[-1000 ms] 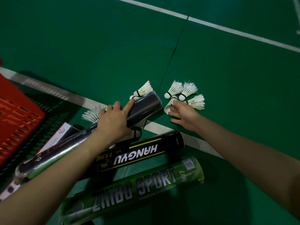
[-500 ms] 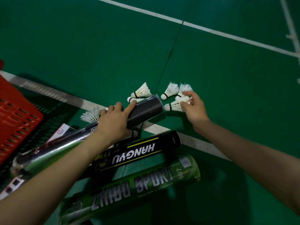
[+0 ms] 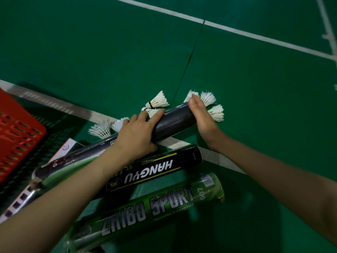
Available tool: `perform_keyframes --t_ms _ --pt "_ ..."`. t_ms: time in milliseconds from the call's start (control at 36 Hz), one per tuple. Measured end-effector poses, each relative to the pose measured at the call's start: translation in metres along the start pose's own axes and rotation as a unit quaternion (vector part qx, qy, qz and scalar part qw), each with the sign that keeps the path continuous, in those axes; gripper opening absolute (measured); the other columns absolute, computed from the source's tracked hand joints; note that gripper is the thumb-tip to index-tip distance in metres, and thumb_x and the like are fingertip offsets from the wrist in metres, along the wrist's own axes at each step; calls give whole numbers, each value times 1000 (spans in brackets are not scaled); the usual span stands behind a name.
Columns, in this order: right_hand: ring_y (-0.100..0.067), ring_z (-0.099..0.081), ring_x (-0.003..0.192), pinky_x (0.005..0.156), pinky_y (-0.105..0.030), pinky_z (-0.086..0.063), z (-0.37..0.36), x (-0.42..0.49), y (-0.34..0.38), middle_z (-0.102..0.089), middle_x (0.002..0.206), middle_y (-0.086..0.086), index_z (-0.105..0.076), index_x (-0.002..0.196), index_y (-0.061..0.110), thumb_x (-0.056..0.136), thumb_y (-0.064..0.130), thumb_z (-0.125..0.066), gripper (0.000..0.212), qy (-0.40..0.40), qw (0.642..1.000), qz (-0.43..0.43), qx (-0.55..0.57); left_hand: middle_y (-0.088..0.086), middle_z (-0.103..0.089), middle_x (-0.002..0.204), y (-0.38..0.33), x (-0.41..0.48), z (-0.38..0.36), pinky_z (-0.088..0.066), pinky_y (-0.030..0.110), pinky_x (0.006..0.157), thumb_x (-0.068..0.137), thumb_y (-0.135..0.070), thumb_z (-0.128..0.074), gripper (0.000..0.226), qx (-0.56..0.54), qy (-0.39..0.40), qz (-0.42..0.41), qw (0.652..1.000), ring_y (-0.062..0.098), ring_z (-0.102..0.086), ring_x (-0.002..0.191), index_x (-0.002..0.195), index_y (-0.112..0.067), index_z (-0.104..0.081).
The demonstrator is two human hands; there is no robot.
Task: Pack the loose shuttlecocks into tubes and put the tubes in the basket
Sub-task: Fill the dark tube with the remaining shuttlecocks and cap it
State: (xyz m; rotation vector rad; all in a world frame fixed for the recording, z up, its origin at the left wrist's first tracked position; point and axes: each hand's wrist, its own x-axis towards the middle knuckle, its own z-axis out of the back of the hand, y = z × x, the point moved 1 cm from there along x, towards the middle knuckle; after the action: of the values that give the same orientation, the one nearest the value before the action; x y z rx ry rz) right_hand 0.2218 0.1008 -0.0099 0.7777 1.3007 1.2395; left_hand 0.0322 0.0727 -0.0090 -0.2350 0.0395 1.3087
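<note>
The right hand (image 3: 202, 121) has moved from the loose shuttlecocks (image 3: 216, 114) to the far-right mouth of the black tube (image 3: 175, 123), likely loading one; its fingers' grasp is hidden. The left hand (image 3: 136, 136) clasps the tube mid-length.

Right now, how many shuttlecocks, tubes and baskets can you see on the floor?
Shuttlecocks: 7 in view
Tubes: 4 (black tube, HANGYU tube, ZHIBO SPORT tube, white tube, partly hidden)
Red basket: 1
Total: 12
</note>
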Motion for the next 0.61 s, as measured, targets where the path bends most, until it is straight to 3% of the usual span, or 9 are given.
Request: perform_keyframes --t_ms 56,111,167,222,278,333,472,611 --pt "-2 -29 128 111 -23 -16 1 7 -4 -30 139 15 -19 150 19 100 50 -25 59 5 1000 -13 23 9 -42 125 -1 4 0 -37 42 95 69 -43 -74 106 7 4 5 1000 30 -45 112 149 -35 -5" --pt "-12 -39 129 114 -34 -25 4 14 -10 -43 141 2 -38 138 22 98 55 -24 53 -17 999 -25 16 10 -42 126 -2 9 -2 -37 42 93 69 -41 -74 105 18 10 8 1000 31 -44 113 149 -35 -6" --pt "-13 -51 109 100 -33 -40 8 19 -16 -56 118 -1 -46 124 22 100 50 -28 42 -65 997 -34 -15 11 -42 127 -4 15 -6 -37 43 94 69 -39 -74 104 16 25 14 999 32 -45 113 148 -34 -7" --pt "-11 -51 90 80 -30 -43 14 24 -22 -53 100 2 -46 123 17 101 37 -39 31 -134 989 -28 -61 12 -42 126 -5 20 -10 -38 45 95 70 -38 -73 102 8 34 20 999 33 -45 113 148 -33 -7" --pt "-16 -49 100 90 -34 -44 29 32 -29 -48 109 -4 -47 127 15 96 23 -51 32 -201 972 -16 -124 12 -42 126 -5 23 -15 -39 45 95 71 -39 -73 101 7 39 22 999 33 -46 113 148 -33 -7" --pt "-24 -37 121 104 -33 -32 46 42 -37 -39 126 -10 -50 128 20 93 15 -52 36 -232 952 -46 -195 12 -42 126 -5 23 -18 -39 45 96 71 -40 -72 102 11 46 19 999 32 -45 114 148 -33 -6" --pt "-30 -23 133 112 -36 -27 76 56 -57 -24 145 -12 -55 128 27 90 12 -52 41 -203 926 -155 -277 12 -40 128 -5 23 -26 -38 45 96 73 -44 -70 102 25 59 17 998 32 -43 116 149 -34 -3" --pt "-27 -52 113 97 -30 -42 76 56 -69 -48 135 -11 -50 134 22 90 14 -57 45 -146 948 -179 -220 13 -39 128 -4 23 -27 -38 47 98 73 -46 -70 104 16 62 32 997 33 -43 116 149 -33 -1"
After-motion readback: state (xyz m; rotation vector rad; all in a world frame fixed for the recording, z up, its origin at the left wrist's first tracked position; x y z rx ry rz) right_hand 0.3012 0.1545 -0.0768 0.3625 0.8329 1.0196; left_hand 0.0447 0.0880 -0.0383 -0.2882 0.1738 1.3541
